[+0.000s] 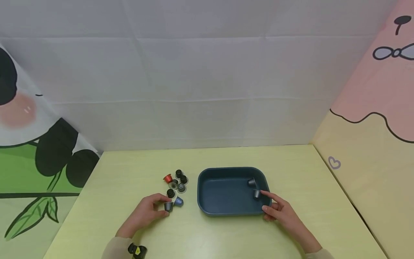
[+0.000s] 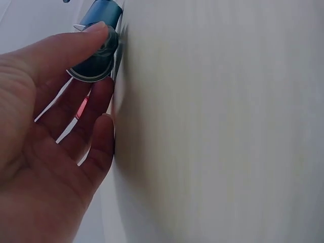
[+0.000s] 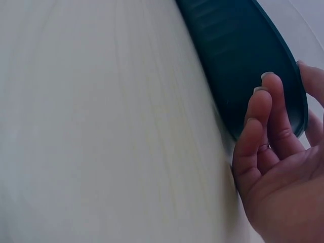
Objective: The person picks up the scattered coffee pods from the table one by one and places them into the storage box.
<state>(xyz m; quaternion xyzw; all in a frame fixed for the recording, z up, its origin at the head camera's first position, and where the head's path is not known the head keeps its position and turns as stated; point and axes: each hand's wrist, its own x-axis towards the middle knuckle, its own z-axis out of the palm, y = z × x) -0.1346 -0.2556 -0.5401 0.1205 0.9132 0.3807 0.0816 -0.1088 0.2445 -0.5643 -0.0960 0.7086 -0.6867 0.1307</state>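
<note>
At the near end of a loose group of coffee capsules, my left hand (image 1: 146, 212) pinches a grey coffee capsule (image 1: 168, 206) between thumb and fingers. A blue capsule (image 1: 179, 201) lies just to its right. In the left wrist view the thumb (image 2: 76, 48) presses on the held capsule. My right hand (image 1: 282, 211) holds the near right corner of a dark blue tray (image 1: 233, 214), its index finger reaching over the rim. Inside the tray, a grey capsule (image 1: 257, 194) sits by that fingertip; whether they touch I cannot tell. Behind it lies another dark capsule (image 1: 251, 182).
Beyond my left hand are a red capsule (image 1: 168, 178), a dark capsule (image 1: 170, 193) and several others in black and grey. The pale wood-grain table (image 1: 207, 237) meets a white cloth backdrop (image 1: 200, 122). Printed panels stand on both sides.
</note>
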